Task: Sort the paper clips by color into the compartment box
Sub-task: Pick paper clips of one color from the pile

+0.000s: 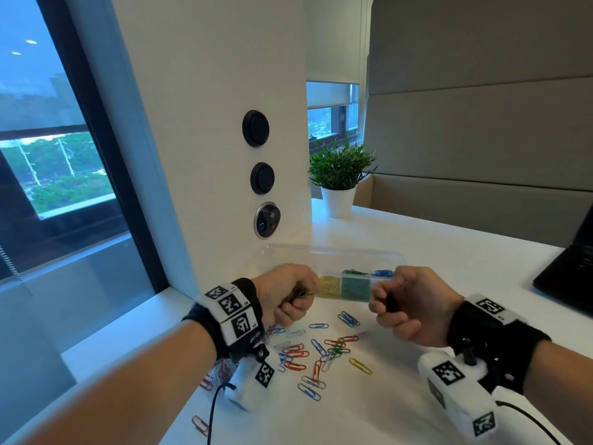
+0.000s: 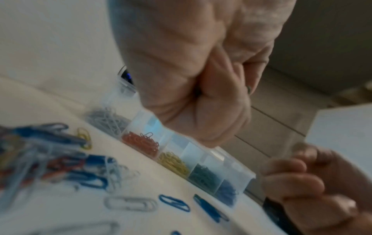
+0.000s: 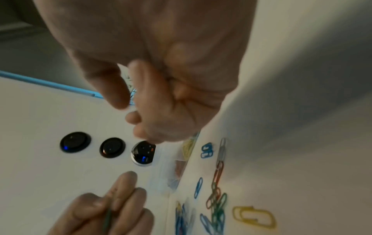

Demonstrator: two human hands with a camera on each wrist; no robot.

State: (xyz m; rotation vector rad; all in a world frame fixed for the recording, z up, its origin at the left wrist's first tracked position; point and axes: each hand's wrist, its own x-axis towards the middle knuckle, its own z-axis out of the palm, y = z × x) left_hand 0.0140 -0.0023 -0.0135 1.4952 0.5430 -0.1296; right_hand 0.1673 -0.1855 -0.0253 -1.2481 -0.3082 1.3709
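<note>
My left hand (image 1: 296, 300) hovers over the white table with its fingers curled, pinching a green paper clip (image 3: 108, 217). My right hand (image 1: 383, 303) is level with it and a short way right, fingers curled in; nothing shows plainly in it. Just behind both hands lies the clear compartment box (image 1: 321, 252). The left wrist view shows its cells (image 2: 141, 117) holding silver, red, yellow, green and blue clips. Loose paper clips (image 1: 308, 351) of mixed colours lie scattered under and before the hands, with a yellow clip (image 1: 360, 366) off to the right.
A wall panel with round black sockets (image 1: 263, 178) rises right behind the box. A potted plant (image 1: 340, 181) stands at the back and a dark laptop (image 1: 571, 277) at the right edge. A small clear container (image 1: 221, 370) sits under my left wrist, near the table's left edge.
</note>
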